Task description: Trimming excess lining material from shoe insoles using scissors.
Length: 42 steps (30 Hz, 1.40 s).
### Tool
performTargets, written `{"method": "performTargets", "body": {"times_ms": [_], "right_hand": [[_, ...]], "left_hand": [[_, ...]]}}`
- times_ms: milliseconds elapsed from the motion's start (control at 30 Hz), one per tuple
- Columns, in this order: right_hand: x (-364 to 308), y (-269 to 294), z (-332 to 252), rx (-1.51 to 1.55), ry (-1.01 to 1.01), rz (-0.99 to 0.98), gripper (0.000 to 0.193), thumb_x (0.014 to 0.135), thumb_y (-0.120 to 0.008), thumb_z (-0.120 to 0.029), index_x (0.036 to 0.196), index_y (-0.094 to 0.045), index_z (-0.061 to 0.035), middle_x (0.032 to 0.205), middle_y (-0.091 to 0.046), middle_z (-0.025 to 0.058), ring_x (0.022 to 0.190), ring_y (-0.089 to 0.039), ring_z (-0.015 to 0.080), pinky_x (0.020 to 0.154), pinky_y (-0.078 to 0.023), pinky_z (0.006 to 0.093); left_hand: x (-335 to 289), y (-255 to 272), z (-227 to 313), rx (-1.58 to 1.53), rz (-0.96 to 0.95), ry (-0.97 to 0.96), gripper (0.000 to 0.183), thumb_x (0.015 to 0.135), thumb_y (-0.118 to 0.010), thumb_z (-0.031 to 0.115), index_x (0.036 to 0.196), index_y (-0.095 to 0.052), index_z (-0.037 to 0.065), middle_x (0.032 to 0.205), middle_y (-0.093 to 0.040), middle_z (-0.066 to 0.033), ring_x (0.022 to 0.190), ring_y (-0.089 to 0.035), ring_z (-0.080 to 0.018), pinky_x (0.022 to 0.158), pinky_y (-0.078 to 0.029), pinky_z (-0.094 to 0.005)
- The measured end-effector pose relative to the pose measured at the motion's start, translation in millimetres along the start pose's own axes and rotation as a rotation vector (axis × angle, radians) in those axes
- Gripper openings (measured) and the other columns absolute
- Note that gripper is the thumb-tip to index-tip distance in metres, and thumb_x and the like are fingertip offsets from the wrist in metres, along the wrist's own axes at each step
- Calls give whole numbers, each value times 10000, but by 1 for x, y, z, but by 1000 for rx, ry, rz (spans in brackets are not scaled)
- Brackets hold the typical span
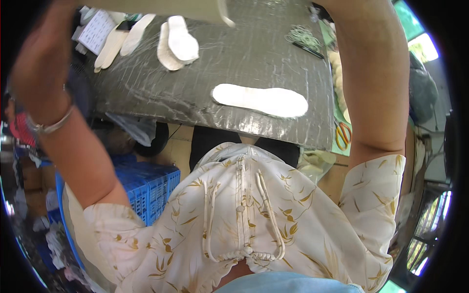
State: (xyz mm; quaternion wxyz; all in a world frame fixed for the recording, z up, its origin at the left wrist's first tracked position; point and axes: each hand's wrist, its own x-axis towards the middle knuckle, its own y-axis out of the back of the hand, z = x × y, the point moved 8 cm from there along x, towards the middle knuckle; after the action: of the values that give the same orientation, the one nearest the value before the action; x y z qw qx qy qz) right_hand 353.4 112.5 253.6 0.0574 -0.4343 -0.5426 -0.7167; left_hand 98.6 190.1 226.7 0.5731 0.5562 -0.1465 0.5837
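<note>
My left hand (pixel 41 73) is raised at the upper left, smeared by motion, with a bangle (pixel 51 126) at its wrist. Its fingers cannot be made out. My right forearm (pixel 373 73) reaches up past the upper right edge, and the hand itself is out of the picture. On the dark table (pixel 244 53) in front of me lies a white insole (pixel 259 100), touched by neither hand. Farther back, a white insole (pixel 183 41) overlaps a cream one (pixel 166 51). A pale curved piece (pixel 166 9) crosses the upper edge; what it belongs to is hidden.
More insoles (pixel 111 48) lie at the far left beside a white box (pixel 97 31). Pale green cord (pixel 303 36) and a black pen (pixel 309 50) are at the far right. Orange-handled scissors (pixel 343 136) rest by the table's right edge. Blue crates (pixel 154 188) stand below left.
</note>
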Motion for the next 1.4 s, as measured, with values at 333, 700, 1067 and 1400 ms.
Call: {"method": "performTargets", "body": {"times_ms": [333, 700, 1067, 1400], "right_hand": [[-87, 11, 67, 342, -566, -57, 115, 817, -678, -18, 903, -611, 18, 797, -663, 62, 650, -599, 98, 570, -480, 246], [-259, 14, 110, 459, -1051, 373, 372, 822, -675, 10, 1152, -503, 14, 947, -664, 90, 844, -634, 117, 711, -529, 242], [-369, -50, 102, 399, -1525, 172, 182, 853, -636, -10, 1028, -590, 10, 860, -620, 8, 748, -558, 64, 664, -444, 198], [-401, -72, 104, 479, -1778, 126, 152, 878, -651, -123, 904, -604, 19, 748, -613, 28, 624, -544, 74, 609, -426, 201]], "left_hand": [[-128, -300, -24, -1272, -324, 482, 820, 838, -565, 599, 1385, -333, 34, 1396, -405, -124, 1270, -412, -241, 1001, -379, -380], [-206, -332, -31, -1548, -171, 1147, 217, 931, -563, 164, 1121, -539, 63, 1031, -643, -121, 933, -652, -247, 741, -552, -309], [-272, -308, -45, -1141, -77, 1484, 183, 868, -622, 44, 1039, -571, 2, 923, -658, -100, 799, -651, -152, 678, -543, -253], [-283, -302, -62, -826, -224, 1522, 111, 846, -674, 86, 896, -656, -11, 722, -652, -21, 584, -581, -51, 509, -451, -162]]}}
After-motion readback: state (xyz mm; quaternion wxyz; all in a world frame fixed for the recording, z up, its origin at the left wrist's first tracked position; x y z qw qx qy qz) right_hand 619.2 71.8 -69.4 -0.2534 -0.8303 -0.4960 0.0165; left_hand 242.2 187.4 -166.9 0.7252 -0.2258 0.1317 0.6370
